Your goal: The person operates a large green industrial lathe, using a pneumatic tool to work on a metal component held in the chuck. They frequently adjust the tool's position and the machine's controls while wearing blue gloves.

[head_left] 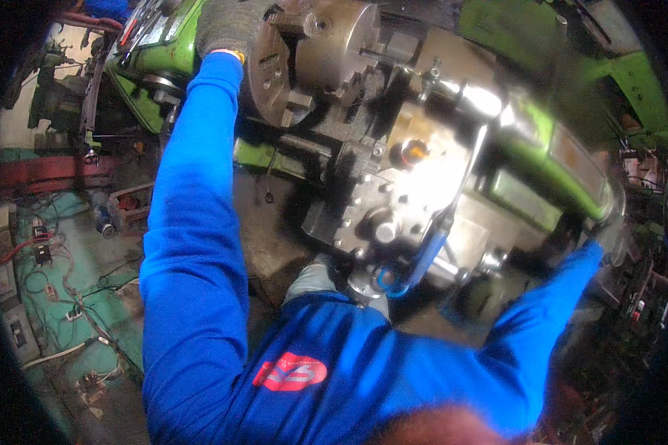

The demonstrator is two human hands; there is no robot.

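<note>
My left hand (234, 26), in a dark grey knitted glove, is at the upper edge beside the metal lathe chuck (271, 78). It seems to rest against the chuck's near rim, but its fingers are cut off or hidden. A large steel cylinder (338, 48) sits at the chuck, next to its stepped jaws. Far to the right, my right hand (612, 233) is at the end of the green tailstock (564, 159), close to a rounded, wheel-like part. Blur and dim light hide its fingers there.
Between my arms stands the tool post (382, 222) on the carriage, with a blue-handled lever (427, 259) near my body. Behind my left arm is the green headstock (152, 67). Cables (74, 311) and boxes lie on the green floor at left.
</note>
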